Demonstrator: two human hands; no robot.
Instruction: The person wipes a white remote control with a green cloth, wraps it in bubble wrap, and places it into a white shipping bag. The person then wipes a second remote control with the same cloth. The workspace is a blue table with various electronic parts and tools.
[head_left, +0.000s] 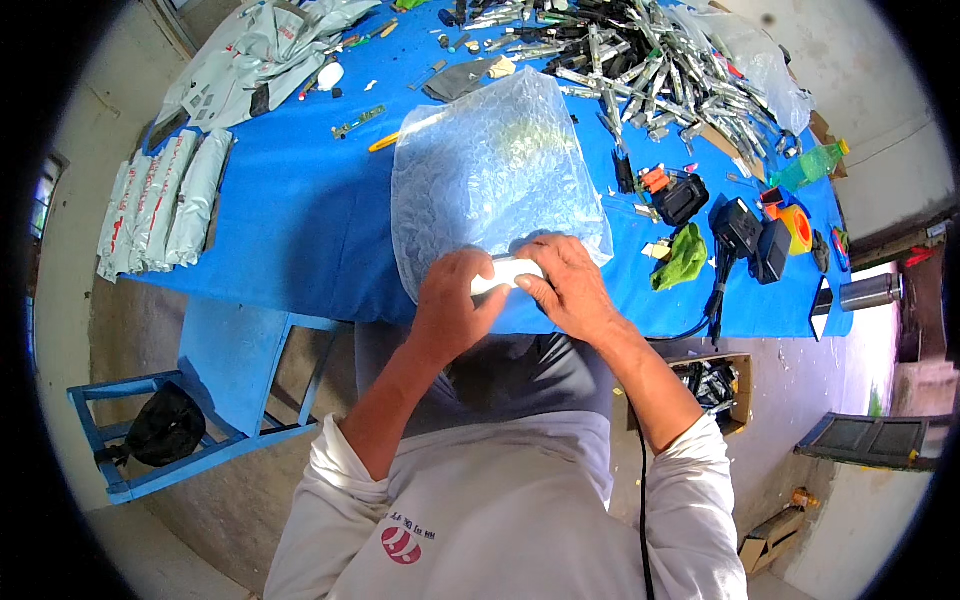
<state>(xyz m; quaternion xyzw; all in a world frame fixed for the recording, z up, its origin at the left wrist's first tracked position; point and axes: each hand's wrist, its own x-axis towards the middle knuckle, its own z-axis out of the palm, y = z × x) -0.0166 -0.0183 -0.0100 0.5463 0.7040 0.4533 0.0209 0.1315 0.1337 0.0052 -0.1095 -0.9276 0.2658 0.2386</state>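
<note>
Between my hands is a small white rounded object (504, 276), at the near edge of a blue-covered table (315, 225). My left hand (459, 296) grips its left end, thumb in front and fingers behind. On its right end my right hand (566, 285) is closed in the same way, hiding that part. What exactly the object is I cannot tell. Just beyond and under my hands lies a sheet or bag of clear bubble wrap (487, 165), spread flat. A yellow stick-like item (384, 142) pokes out from its left side.
Far right, a large heap of slim clear and black plastic pieces (652, 75) covers the table. Black power adapters (739, 225), a green cloth (681, 259), a green bottle (810, 165) and a steel flask (870, 292) lie to the right. Rolled grey mailing bags (165, 202) are left.
</note>
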